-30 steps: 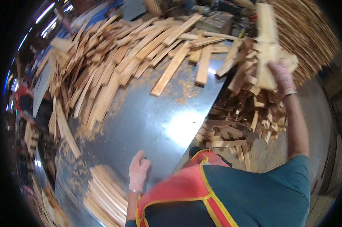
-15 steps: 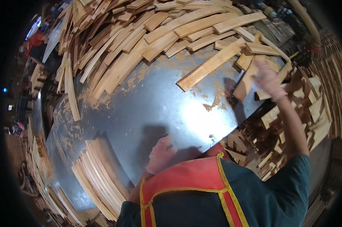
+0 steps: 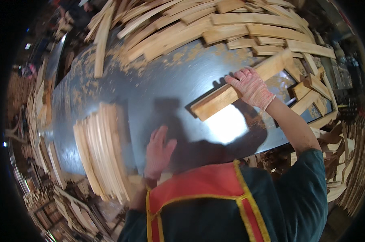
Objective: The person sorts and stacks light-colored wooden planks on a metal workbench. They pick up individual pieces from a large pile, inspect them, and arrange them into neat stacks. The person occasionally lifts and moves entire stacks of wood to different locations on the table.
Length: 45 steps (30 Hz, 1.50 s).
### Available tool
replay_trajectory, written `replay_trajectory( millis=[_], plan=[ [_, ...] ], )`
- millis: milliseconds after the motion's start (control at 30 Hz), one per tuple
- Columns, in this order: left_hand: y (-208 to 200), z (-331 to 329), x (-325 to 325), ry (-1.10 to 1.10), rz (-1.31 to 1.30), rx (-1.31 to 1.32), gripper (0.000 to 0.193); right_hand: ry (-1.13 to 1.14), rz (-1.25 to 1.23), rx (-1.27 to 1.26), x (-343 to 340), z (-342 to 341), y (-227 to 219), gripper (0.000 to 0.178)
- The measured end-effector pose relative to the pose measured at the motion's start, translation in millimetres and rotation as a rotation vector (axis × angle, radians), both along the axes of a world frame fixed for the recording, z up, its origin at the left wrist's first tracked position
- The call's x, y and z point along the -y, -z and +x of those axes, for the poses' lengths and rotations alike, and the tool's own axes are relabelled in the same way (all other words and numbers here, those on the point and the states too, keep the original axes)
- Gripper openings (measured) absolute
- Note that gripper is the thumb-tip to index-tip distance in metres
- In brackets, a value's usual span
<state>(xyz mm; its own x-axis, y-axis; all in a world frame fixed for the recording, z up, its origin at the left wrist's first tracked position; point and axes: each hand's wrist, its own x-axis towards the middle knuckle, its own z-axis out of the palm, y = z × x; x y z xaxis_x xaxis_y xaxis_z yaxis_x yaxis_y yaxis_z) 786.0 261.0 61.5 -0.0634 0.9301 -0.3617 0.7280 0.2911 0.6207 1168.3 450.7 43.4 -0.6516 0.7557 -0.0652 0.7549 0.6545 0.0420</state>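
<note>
The premises are a woodworking workshop. A dark, shiny desk point(image 3: 150, 86), metallic in appearance, carries a broad heap of boards point(image 3: 231, 33) along its far side, with sawdust point(image 3: 186, 54) scattered over the surface. Strips point(image 3: 103, 149) are gathered side by side at the left. Offcuts point(image 3: 338, 169) lie piled past the right edge, and long stock point(image 3: 358, 173) is stacked at the far right. The wearer has a red apron point(image 3: 202, 179) with yellow trim over a dark shirt point(image 3: 299, 181); the right hand point(image 3: 251, 89) wears a knit glove point(image 3: 257, 94). Equipment point(image 3: 339, 70) at upper right is too dim to identify.
</note>
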Motion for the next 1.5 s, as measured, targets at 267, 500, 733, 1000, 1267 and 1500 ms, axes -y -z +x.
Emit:
replay_trajectory(
  millis=[267, 500, 733, 1000, 1267, 1500],
  plan=[
    [-41.9, -68.7, 21.4, 0.173, 0.087, 0.03, 0.043, -0.437, 0.229, -0.399, 85.7, -221.7, -72.0, 0.055],
    [-53.2, -193.1, 159.4, -0.522, -0.037, 0.459, 0.033, -0.045, -0.23, -0.442, 161.3, -238.6, -29.1, 0.079],
    [7.0, -322.7, 221.8, -0.532, 0.246, -0.08, 0.058, 0.126, -0.274, -0.34, 171.2, -179.0, 7.0, 0.064],
    [14.7, -230.1, 52.6, 0.0, 0.247, -0.577, 0.049, 0.808, -0.758, -0.977, 211.9, -63.0, 65.9, 0.073],
    [60.2, -248.3, 118.4, -0.382, 0.365, -0.848, 0.057, 0.733, -1.01, -0.917, 143.8, 17.8, 147.2, 0.081],
    [38.7, -379.8, 284.7, -1.581, -0.123, -0.769, 0.083, 0.931, -1.206, -1.232, 111.5, 70.2, 190.8, 0.083]
  ],
)
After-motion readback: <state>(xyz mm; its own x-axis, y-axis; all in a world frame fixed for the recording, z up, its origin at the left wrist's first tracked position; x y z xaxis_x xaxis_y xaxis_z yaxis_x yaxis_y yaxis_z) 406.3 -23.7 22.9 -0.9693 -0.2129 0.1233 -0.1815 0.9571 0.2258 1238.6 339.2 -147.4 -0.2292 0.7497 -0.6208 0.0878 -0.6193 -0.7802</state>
